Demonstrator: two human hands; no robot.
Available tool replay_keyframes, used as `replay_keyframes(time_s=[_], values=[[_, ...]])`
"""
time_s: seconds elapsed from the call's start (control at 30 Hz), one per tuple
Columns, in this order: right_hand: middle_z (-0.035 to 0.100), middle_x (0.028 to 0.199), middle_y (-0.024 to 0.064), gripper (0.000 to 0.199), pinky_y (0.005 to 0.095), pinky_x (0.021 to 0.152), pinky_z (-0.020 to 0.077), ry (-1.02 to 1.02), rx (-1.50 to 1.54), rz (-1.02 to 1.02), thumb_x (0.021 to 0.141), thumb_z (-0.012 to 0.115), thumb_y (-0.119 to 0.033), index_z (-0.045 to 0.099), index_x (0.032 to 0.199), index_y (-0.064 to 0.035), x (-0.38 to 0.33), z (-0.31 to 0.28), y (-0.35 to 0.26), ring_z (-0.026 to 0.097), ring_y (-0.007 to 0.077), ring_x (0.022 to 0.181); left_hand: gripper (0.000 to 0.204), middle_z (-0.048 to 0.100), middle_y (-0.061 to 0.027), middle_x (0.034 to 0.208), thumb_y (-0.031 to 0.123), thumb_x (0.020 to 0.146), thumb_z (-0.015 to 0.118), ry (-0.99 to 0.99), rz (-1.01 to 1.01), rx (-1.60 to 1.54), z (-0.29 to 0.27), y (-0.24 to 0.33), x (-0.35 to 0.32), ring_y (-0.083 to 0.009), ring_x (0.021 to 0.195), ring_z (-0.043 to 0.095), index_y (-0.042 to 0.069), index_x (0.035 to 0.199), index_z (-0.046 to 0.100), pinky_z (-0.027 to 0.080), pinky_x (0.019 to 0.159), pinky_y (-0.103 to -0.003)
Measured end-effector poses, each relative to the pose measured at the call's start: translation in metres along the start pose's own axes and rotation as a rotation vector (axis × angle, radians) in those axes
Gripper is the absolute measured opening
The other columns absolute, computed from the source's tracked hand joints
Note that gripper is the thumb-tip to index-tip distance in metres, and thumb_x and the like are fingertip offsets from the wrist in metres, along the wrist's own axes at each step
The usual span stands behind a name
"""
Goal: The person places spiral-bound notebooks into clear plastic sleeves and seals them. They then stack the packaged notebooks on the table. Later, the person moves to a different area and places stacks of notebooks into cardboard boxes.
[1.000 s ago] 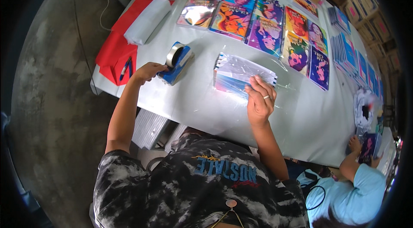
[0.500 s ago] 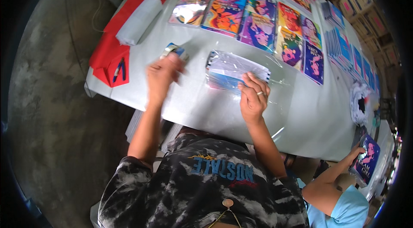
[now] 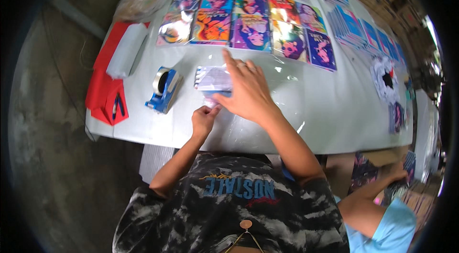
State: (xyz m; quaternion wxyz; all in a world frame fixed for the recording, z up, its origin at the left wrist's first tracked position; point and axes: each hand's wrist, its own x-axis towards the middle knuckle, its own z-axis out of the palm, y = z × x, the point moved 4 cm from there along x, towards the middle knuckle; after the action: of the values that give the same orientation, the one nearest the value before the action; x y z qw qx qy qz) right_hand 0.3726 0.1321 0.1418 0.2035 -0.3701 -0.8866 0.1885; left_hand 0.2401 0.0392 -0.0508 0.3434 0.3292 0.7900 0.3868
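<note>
head view: right hand (image 3: 247, 88) partly hides wrapped stack (image 3: 212, 79).

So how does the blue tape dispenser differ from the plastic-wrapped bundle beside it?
The tape dispenser is mostly blue and holds a round roll; the wrapped bundle is boxy and whitish on top. No hand touches the tape dispenser, while the left hand and right hand are both at the wrapped bundle. The tape dispenser shows whole; the right hand partly hides the wrapped bundle. Both rest on the pale table.
</note>
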Motion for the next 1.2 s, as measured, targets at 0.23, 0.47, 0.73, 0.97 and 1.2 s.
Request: replay_keyframes(time_s=[0.23, 0.47, 0.73, 0.97, 1.2], values=[[0.064, 0.09, 0.0176, 0.069, 0.0412, 0.075, 0.0472, -0.283, 0.078, -0.087, 0.054, 0.071, -0.064, 0.064, 0.088, -0.0044, 0.045, 0.017, 0.03, 0.061, 0.0342, 0.085, 0.014, 0.049, 0.0042, 0.059, 0.019, 0.081, 0.068, -0.025, 0.053, -0.409, -0.047, -0.01, 0.038, -0.003, 0.048, 0.041, 0.009, 0.077, 0.061, 0.029, 0.041, -0.018], [0.064, 0.077, 0.0195, 0.06, 0.0435, 0.07, 0.0483, -0.146, 0.101, -0.05, 0.076, 0.054, -0.062, 0.068, 0.081, -0.0046, 0.069, 0.029, 0.036, 0.062, 0.037, 0.078, 0.031, 0.059, -0.0004, 0.083, 0.031, 0.087, 0.06, -0.028, -0.108, -0.572, -0.088, -0.031, 0.094, -0.0088, 0.071, 0.053, 0.01, 0.11, 0.058, 0.04, 0.061, -0.024], [0.062, 0.101, 0.0166, 0.065, 0.0391, 0.079, 0.0465, -0.152, 0.183, 0.064, 0.057, 0.081, -0.03, 0.055, 0.108, -0.0001, 0.001, -0.027, 0.033, 0.06, 0.0323, 0.093, 0.059, 0.051, -0.0117, 0.124, 0.035, 0.088, 0.057, 0.118, 0.039, -0.629, -0.121, -0.07, 0.166, -0.0208, 0.115, 0.047, -0.001, 0.131, 0.041, 0.034, 0.097, -0.029], [0.058, 0.105, 0.0084, 0.065, 0.0324, 0.091, 0.0382, 0.563, 0.379, 0.367, 0.059, 0.08, -0.007, 0.049, 0.116, -0.0044, -0.137, -0.162, 0.124, 0.053, 0.0176, 0.099, 0.065, 0.041, -0.0198, 0.135, 0.033, 0.084, 0.062, 0.208, 0.52, 0.247, -0.081, 0.01, 0.094, -0.032, 0.124, 0.039, -0.001, 0.134, 0.037, 0.03, 0.104, -0.037], [0.051, 0.117, 0.0107, 0.06, 0.0552, 0.107, 0.0171, 0.601, -0.457, 0.43, 0.061, 0.063, 0.005, 0.044, 0.117, -0.008, -0.251, -0.122, 0.26, 0.047, 0.0312, 0.114, 0.076, 0.012, -0.0227, 0.148, 0.05, 0.084, 0.053, -0.161, 0.66, 0.861, 0.039, 0.017, 0.015, -0.04, 0.137, 0.005, 0.011, 0.142, 0.024, 0.007, 0.108, -0.053]])
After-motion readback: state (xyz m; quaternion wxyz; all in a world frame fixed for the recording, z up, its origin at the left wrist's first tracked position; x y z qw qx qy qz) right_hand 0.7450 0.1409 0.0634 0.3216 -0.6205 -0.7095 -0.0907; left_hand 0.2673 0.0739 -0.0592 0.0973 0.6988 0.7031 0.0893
